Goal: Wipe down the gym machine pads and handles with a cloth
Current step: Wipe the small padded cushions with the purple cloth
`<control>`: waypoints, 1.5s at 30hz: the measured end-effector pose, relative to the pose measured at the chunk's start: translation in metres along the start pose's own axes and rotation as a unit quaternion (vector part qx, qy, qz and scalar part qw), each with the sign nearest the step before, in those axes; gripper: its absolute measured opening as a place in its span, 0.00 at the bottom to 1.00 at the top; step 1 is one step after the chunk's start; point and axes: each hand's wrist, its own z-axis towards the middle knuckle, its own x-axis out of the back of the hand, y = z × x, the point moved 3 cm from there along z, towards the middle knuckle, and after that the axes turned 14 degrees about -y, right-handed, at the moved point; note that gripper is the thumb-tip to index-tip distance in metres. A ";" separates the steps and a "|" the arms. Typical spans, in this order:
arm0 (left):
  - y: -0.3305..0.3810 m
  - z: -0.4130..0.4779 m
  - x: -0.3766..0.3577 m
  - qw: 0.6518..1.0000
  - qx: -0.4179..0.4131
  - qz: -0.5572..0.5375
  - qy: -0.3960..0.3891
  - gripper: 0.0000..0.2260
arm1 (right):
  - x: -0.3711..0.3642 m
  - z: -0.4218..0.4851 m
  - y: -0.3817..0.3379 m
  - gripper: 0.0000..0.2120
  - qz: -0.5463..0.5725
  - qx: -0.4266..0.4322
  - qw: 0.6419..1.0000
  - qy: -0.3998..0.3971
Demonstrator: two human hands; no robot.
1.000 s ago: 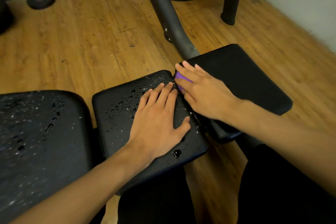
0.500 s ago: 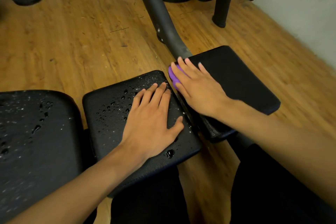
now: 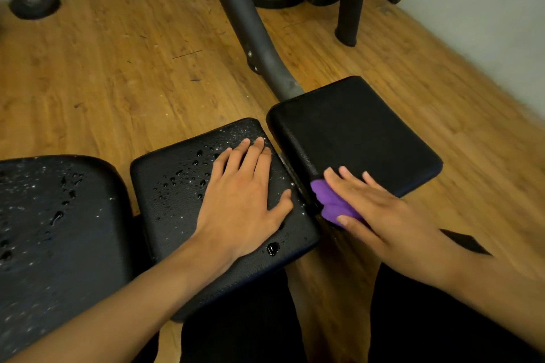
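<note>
Right now the right hand [image 3: 380, 215] lies flat on the purple cloth [image 3: 333, 203], fingers straight and spread, pressing it onto the near left edge of the right pad [image 3: 354, 132]. Only a bunched part of the cloth shows, poking out between the forefinger and the thumb, right at the gap between the two pads. Across that gap the left hand [image 3: 244, 197] rests palm down on the middle pad [image 3: 177, 186], fingers straight and holding nothing, its thumb pointing toward the cloth but not touching it. Water beads dot the middle pad and the wider left pad [image 3: 44, 215]; the right pad looks dry. Beyond them, a grey frame tube [image 3: 244, 23] slants up over the wooden floor [image 3: 118, 68].
</note>
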 end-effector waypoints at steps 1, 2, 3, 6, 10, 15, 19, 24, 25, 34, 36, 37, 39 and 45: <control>0.000 0.000 0.000 1.000 -0.002 0.000 0.000 0.35 | -0.001 0.001 0.000 0.28 -0.007 0.000 1.000 -0.011; 0.001 0.000 0.001 1.000 -0.003 0.001 -0.001 0.35 | -0.001 0.006 0.000 0.28 -0.033 0.003 0.999 -0.013; 0.001 -0.001 0.001 1.000 -0.003 0.002 -0.001 0.35 | -0.001 0.014 -0.001 0.28 -0.072 0.007 0.997 -0.012; 0.001 -0.001 0.000 1.000 -0.003 0.001 -0.001 0.35 | 0.003 0.050 -0.008 0.30 -0.156 -0.001 0.988 -0.003; 0.001 -0.003 0.000 1.000 -0.004 0.003 0.004 0.35 | 0.020 0.090 -0.018 0.34 -0.156 -0.025 0.987 -0.012; 0.002 -0.005 0.001 1.000 0.000 0.011 0.009 0.35 | 0.009 0.073 -0.026 0.28 -0.163 -0.036 0.985 0.052; 0.002 -0.006 -0.001 1.000 0.000 0.019 0.010 0.35 | -0.019 0.035 -0.024 0.27 -0.181 -0.050 0.979 0.081; 0.002 -0.004 -0.001 1.000 -0.001 0.013 0.008 0.35 | -0.011 0.053 -0.018 0.28 -0.215 -0.029 0.974 0.059; 0.002 -0.003 -0.001 1.000 -0.002 0.012 0.006 0.35 | -0.007 0.062 -0.019 0.28 -0.216 -0.022 0.975 0.050; 0.003 -0.006 0.000 1.000 0.001 0.011 0.013 0.36 | 0.043 0.167 -0.026 0.28 -0.176 -0.067 0.977 0.100; 0.003 -0.005 0.001 1.000 -0.001 0.007 0.013 0.36 | 0.045 0.170 -0.028 0.28 -0.172 -0.064 0.978 0.096; 0.003 -0.005 0.001 1.000 -0.001 0.004 0.015 0.36 | 0.041 0.160 -0.029 0.28 -0.163 -0.062 0.980 0.098; 0.002 -0.004 0.001 1.000 0.000 0.003 0.016 0.36 | 0.023 0.123 -0.029 0.29 -0.150 -0.053 0.983 0.089; 0.001 -0.003 -0.003 1.000 -0.001 0.011 0.010 0.35 | -0.018 0.055 -0.027 0.30 -0.194 -0.047 0.977 0.080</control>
